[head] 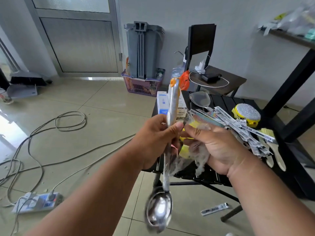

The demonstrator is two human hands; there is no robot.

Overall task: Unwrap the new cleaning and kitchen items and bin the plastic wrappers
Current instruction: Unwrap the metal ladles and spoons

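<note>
- Ladle: shiny silver bowl, near centre; handle tip orange.
- Bin, far centre: grey, ribbed.
- Basket under it: purple lattice.
- Scrubber, right: silver glitter pad on yellow base.
- Wrappers: white with black print.
- Folding table: black slats.
- Floor tiles: pale beige.
- Power strip, near left: white and blue.
- Brushes, right: yellow bristles, pale wooden handles.

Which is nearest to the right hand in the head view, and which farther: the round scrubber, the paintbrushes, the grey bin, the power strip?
From the right hand:
1. Paintbrushes, just to its right on the black table.
2. Round scrubber, up and right on the same table.
3. Grey bin by the far wall and power strip on the floor at left: both far, too close to rank.
</note>
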